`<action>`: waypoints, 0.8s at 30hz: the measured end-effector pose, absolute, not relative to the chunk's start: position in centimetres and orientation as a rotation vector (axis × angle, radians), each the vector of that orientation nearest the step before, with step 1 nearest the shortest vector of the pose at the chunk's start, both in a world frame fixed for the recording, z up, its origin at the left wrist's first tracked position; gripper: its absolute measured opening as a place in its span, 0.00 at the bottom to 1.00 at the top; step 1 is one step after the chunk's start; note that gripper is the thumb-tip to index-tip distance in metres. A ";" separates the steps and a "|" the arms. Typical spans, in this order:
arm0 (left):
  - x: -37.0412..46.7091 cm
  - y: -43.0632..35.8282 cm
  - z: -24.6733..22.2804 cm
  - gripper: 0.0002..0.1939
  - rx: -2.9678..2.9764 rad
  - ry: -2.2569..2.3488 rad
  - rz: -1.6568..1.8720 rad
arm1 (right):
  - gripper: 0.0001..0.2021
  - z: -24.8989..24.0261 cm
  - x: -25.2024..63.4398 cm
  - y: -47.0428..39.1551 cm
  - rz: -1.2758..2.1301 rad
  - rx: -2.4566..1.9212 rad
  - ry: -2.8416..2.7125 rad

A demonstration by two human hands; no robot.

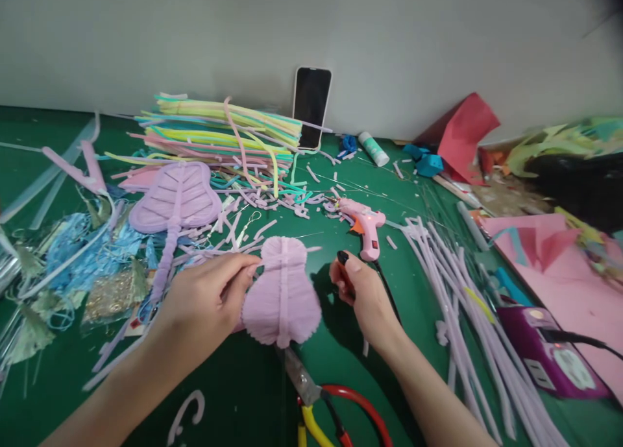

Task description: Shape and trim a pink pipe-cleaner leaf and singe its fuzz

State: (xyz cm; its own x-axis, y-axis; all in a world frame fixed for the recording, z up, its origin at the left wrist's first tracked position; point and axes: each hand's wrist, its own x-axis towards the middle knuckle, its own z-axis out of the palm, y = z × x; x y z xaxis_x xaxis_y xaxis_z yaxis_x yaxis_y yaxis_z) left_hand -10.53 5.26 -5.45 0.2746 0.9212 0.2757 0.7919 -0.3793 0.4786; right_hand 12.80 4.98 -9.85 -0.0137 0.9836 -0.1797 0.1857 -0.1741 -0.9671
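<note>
Left hand pinches the lilac fuzzy piece by its left edge above the desk; right hand curls round a dark-tipped tool. Probably edge-finishing — the next move calls for a steady pinch.

No text, brand, number or sign is showing legibly. The white-and-green tube is wearing a green band with no readable lettering (it is appearing too small), and the purple device is bearing a pale patch, likewise yielding nothing readable.
</note>
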 end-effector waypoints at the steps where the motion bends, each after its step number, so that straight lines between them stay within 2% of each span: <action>1: -10.5 5.2 -5.6 0.08 2.292 1.579 0.770 | 0.23 -9.8 12.8 5.1 1.286 -1.454 -1.289; 4: -10.0 5.1 -5.6 0.07 2.184 1.582 0.761 | 0.23 -9.5 12.9 5.5 1.350 -1.390 -1.307; 9: -9.4 4.9 -5.4 0.09 1.952 1.529 0.682 | 0.15 -9.0 12.7 6.0 1.376 -1.326 -1.300; 14: -9.3 4.8 -5.5 0.14 1.998 1.413 0.691 | 0.11 -8.6 12.3 6.2 1.340 -1.339 -1.243; 24: -9.1 4.9 -5.5 0.15 2.045 1.438 0.595 | 0.08 -7.8 11.6 6.0 1.292 -1.417 -1.213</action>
